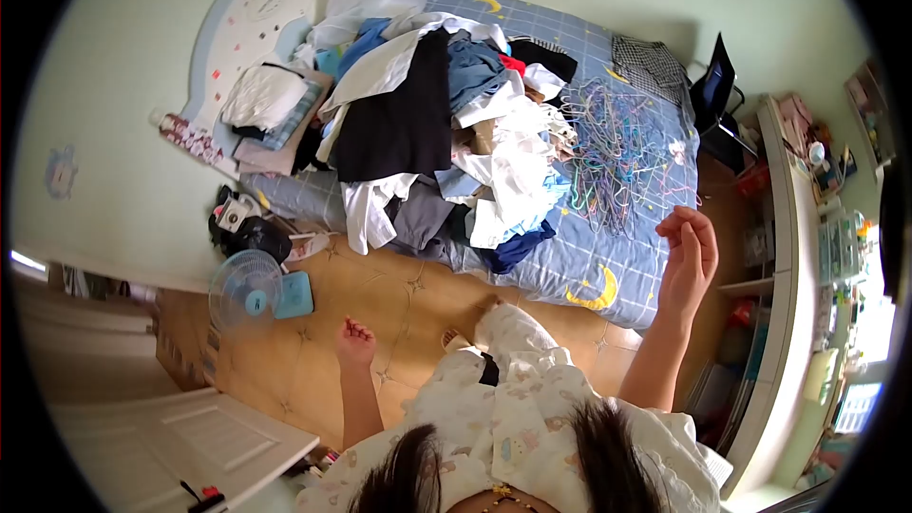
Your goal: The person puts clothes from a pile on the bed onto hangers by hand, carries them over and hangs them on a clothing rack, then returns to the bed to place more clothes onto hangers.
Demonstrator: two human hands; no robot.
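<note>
Multicoloured hangers (617, 161) lie tangled on the bed (622, 266) beside the clothes (394, 133), probably heaped apart to limit snagging; right hand (688, 256) half-curled near them, left hand (356, 342) loosely curled above the floor (408, 313), both grips part-open, seemingly empty.

The clothes (394, 123) hide the middle of the bed (641, 275). Single hangers (613, 147) cannot be told apart in their tangle. Whether the left hand (356, 346) holds anything is too small to tell. The picture's dark rim cuts off the door (233, 437); glare swallows the window (876, 323); the bottom edge crops the necklace (502, 493).
</note>
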